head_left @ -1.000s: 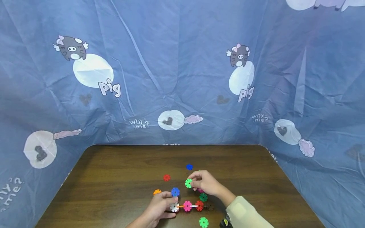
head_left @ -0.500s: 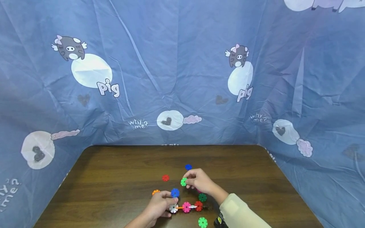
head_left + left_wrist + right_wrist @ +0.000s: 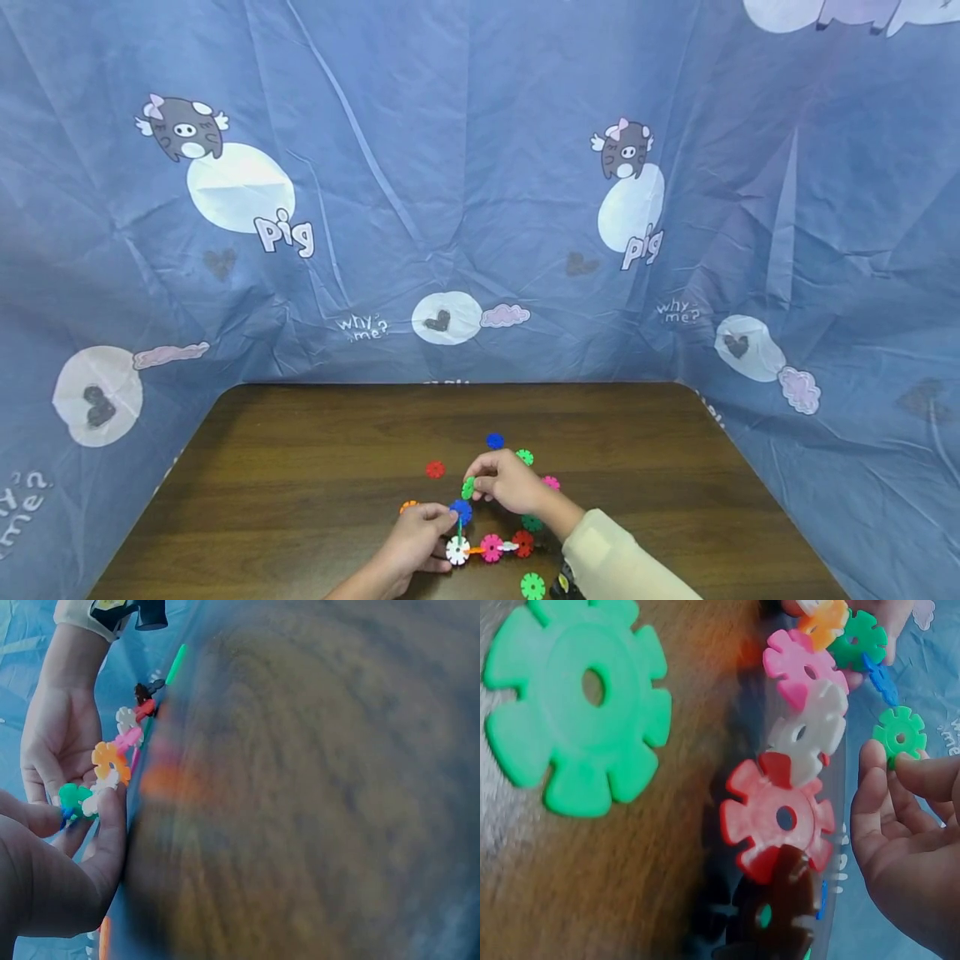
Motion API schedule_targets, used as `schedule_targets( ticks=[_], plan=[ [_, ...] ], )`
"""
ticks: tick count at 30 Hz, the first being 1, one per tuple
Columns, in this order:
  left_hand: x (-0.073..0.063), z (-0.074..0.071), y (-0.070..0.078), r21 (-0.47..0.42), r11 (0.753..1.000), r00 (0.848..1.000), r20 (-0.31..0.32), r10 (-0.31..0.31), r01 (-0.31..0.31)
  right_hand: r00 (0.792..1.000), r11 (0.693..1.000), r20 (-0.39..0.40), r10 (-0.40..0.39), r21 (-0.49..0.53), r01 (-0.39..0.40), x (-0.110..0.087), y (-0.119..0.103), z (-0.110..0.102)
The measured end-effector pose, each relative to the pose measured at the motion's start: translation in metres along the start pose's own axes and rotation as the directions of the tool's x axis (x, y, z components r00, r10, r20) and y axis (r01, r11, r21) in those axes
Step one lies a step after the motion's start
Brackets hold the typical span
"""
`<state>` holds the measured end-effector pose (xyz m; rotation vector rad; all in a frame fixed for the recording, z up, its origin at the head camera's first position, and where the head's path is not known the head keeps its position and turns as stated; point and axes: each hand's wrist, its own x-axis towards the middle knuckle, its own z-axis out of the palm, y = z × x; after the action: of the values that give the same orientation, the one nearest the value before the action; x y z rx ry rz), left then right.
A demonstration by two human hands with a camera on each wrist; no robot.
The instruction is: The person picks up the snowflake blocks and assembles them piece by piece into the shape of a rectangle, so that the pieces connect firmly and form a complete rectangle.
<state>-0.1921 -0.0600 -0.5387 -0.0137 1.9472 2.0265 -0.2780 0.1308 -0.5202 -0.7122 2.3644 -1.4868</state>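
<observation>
A chain of notched plastic snowflake discs lies along the front of the table, with a brown disc (image 3: 784,900), red disc (image 3: 522,543), pink disc (image 3: 492,547), orange disc (image 3: 826,622) and white disc (image 3: 457,551) slotted together. From the white end, a green disc (image 3: 859,641) and a blue disc (image 3: 461,511) turn away from the person. My left hand (image 3: 412,537) holds this corner, fingers at the white and blue discs. Between thumb and fingertips, my right hand (image 3: 510,481) pinches a light green disc (image 3: 468,488), close at the blue disc's far edge.
Loose discs lie about on the brown table (image 3: 315,450): a red disc (image 3: 435,470), a blue disc (image 3: 495,440), a pink disc (image 3: 551,482), an orange disc (image 3: 408,506) and several green ones. A blue printed cloth (image 3: 465,208) hangs behind.
My right hand has moved left and slightly toward the person, bringing the light green disc to the blue one. The disc has turned more edge-on. My left hand stays at the chain's corner.
</observation>
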Motion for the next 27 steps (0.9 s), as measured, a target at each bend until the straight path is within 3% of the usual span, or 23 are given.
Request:
schedule_targets(
  ticks=[27],
  plan=[
    [0.0074, 0.0005, -0.0053, -0.028, 0.998, 0.998, -0.048, 0.050, -0.051, 0.999, 0.998, -0.020, -0.044, -0.047, 0.043, 0.0019, -0.0033, 0.0096]
  ],
)
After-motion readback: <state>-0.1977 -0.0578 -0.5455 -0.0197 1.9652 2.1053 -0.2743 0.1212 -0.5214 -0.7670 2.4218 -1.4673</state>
